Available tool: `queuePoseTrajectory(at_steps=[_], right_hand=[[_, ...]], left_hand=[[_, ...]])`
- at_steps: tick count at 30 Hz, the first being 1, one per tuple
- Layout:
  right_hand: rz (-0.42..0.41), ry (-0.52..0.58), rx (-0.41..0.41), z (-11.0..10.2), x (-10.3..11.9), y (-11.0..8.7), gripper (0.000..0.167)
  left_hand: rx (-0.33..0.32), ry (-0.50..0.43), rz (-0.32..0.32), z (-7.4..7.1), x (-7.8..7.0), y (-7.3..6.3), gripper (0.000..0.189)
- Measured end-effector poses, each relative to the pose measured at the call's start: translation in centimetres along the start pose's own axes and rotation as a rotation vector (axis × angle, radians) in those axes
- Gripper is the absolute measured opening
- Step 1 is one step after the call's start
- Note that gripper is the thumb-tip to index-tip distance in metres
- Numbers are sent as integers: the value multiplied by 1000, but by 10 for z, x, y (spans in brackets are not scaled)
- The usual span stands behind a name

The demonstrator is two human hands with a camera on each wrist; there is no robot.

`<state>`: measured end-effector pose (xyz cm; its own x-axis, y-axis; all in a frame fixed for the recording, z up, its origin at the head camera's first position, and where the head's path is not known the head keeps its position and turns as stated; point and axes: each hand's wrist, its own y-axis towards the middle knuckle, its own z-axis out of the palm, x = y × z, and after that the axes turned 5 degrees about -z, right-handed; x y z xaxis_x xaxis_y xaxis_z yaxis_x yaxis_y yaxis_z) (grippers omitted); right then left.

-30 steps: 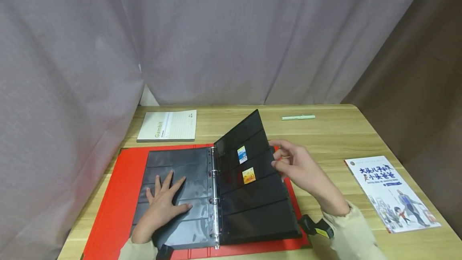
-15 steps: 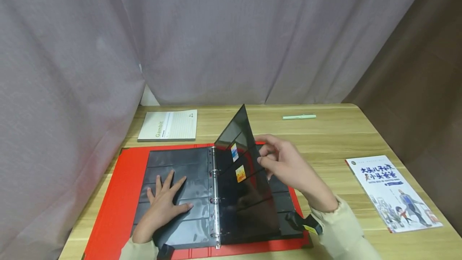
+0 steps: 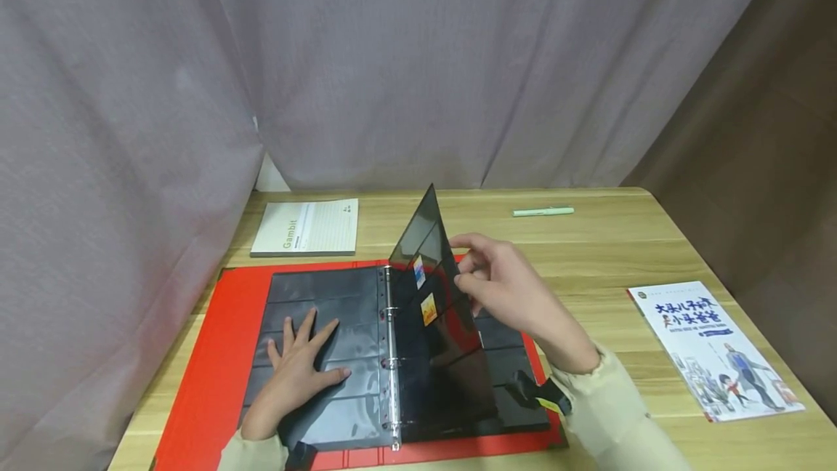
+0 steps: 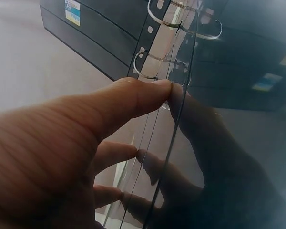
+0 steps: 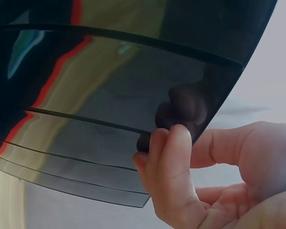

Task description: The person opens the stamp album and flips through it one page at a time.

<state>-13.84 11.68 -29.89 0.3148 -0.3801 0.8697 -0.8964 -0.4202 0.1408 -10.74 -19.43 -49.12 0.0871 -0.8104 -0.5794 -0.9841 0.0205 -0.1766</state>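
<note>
A red ring binder [image 3: 203, 355] lies open with black pocket pages on metal rings [image 3: 392, 363]. My left hand [image 3: 297, 378] rests spread on the left page [image 3: 323, 286]; the left wrist view shows its thumb and fingertips touching the glossy surface. With thumb and fingers, my right hand [image 3: 510, 286] pinches the outer edge of a right-hand page [image 3: 451, 376], which stands steeply raised. Two small stamps, one blue and white [image 3: 419, 272], the other yellow-orange [image 3: 428, 310], sit in its pockets. In the right wrist view, fingers [image 5: 176, 157] press against the page's shiny back.
Behind the binder lies a Gambit notebook [image 3: 304, 227]. A pale green pen [image 3: 543, 211] is at the back right of the wooden table [image 3: 588, 260]. To the right is a picture-covered book [image 3: 716, 351]. Grey curtain [image 3: 418, 71] hangs behind the table.
My right hand has moved left, lifting the pinched page from a low slant to nearly upright. Another black page has come into view beneath it. My left hand has stayed in place.
</note>
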Motion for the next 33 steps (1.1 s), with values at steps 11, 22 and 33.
queuePoseTrajectory(at_steps=[11,22,33], right_hand=[[2,-17,5,9,12,11,49],[-9,-6,17,18,17,17,49],[18,44,60,29,23,14,47]], left_hand=[[0,-6,1,1,2,1,90],[5,-7,-2,2,0,1,90],[-11,0,6,-14,-13,-8,77]])
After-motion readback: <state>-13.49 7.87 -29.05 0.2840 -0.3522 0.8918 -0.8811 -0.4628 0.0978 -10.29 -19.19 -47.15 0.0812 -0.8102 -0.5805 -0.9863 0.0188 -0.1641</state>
